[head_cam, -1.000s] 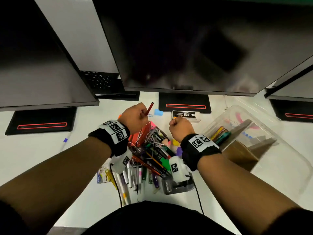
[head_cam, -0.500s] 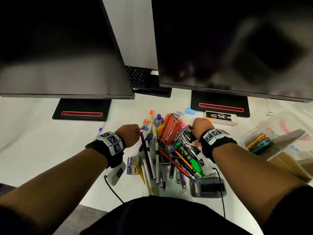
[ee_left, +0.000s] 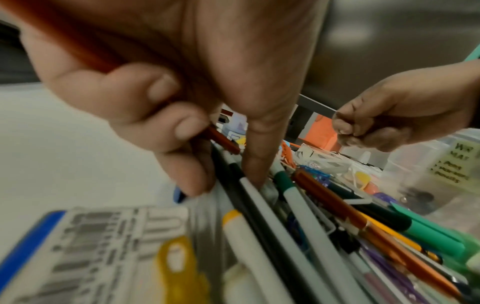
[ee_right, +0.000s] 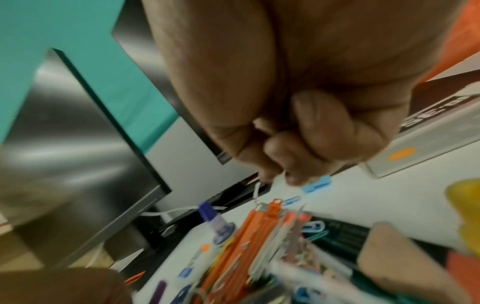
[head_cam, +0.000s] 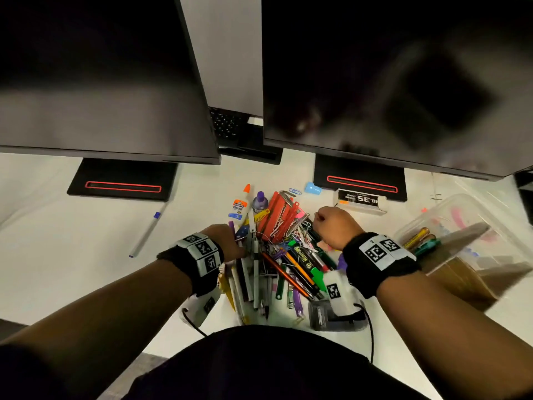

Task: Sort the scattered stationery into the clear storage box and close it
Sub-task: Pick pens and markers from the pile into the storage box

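A heap of pens, markers and clips (head_cam: 282,261) lies on the white desk in front of me. My left hand (head_cam: 230,241) is at the heap's left edge. Its curled fingers (ee_left: 179,127) grip a red pen (ee_left: 223,142), while its straight index finger presses down among the white pens (ee_left: 262,207). My right hand (head_cam: 331,223) hovers over the heap's far right side, fingertips (ee_right: 283,174) pinching a thin white wire clip (ee_right: 257,191). The clear storage box (head_cam: 473,215) stands open at the right, holding some pens (head_cam: 421,241) and a cardboard divider (head_cam: 461,269).
Two dark monitors on black stands (head_cam: 121,180) overhang the back of the desk. A glue bottle (head_cam: 240,204), a staples box (head_cam: 360,199) and a blue cap (head_cam: 313,188) lie behind the heap. A lone white pen (head_cam: 145,235) lies to the left.
My left hand has come down with the red pen from above the heap to its left edge. The right hand stays fisted over the heap's far right. The head view swung left.
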The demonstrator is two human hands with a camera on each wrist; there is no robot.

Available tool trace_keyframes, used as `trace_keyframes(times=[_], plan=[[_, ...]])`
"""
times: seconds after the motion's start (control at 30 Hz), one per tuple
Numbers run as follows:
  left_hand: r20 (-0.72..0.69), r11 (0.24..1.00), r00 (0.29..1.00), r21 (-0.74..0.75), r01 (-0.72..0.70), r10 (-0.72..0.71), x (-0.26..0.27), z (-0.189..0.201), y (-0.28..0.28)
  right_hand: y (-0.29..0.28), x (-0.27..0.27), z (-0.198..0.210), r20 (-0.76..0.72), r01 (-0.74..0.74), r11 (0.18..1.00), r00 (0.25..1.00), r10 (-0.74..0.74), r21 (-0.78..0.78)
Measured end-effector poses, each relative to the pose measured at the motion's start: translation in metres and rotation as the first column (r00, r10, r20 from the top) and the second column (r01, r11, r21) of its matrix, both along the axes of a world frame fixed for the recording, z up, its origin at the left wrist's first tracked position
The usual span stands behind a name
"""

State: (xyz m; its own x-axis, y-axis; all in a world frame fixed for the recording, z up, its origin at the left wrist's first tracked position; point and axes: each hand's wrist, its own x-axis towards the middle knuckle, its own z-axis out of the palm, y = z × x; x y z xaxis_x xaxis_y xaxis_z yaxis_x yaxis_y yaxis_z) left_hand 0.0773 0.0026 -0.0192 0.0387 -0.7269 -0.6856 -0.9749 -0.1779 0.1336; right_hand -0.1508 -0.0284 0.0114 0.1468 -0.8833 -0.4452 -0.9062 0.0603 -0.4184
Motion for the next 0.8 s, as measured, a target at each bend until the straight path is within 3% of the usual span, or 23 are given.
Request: trace_keyframes(times=[0.1,0.17,0.27,0.33,0.43,0.67,0.8], plan=[[-0.004,0.998,0.999,0.052,-0.047,0.047,-0.001,-0.002,0.000,0.025,0.022,0.007,0.023,-0.269,0.955,0.963,0.268,0.129],[-0.005,0.996,0.999,0.066,-0.052,0.052,-0.001,-0.003,0.002,0.038,0.039,0.005,-0.057,-0.455,0.869,0.879,0.473,0.195],[-0.052,0.995,0.995,0.056,-0.081,0.084,-0.005,-0.003,0.008,0.052,0.055,-0.007,-0.197,-0.539,0.808,0.788,0.583,0.236],[-0.083,0.993,0.990,0.030,-0.111,0.113,-0.009,-0.004,0.011,0.057,0.062,-0.014,-0.263,-0.528,0.822,0.779,0.569,0.214],[-0.095,0.989,0.985,-0.002,-0.148,0.147,-0.014,-0.005,0.013,0.061,0.062,-0.020,-0.306,-0.453,0.881,0.826,0.473,0.138],[-0.125,0.983,0.976,-0.020,-0.183,0.179,-0.022,-0.003,0.008,0.055,0.050,-0.020,-0.270,-0.358,0.931,0.892,0.363,0.070],[-0.185,0.983,0.970,-0.060,-0.171,0.158,-0.017,0.003,0.004,0.050,0.049,-0.018,-0.180,-0.212,0.974,0.958,0.224,0.079]])
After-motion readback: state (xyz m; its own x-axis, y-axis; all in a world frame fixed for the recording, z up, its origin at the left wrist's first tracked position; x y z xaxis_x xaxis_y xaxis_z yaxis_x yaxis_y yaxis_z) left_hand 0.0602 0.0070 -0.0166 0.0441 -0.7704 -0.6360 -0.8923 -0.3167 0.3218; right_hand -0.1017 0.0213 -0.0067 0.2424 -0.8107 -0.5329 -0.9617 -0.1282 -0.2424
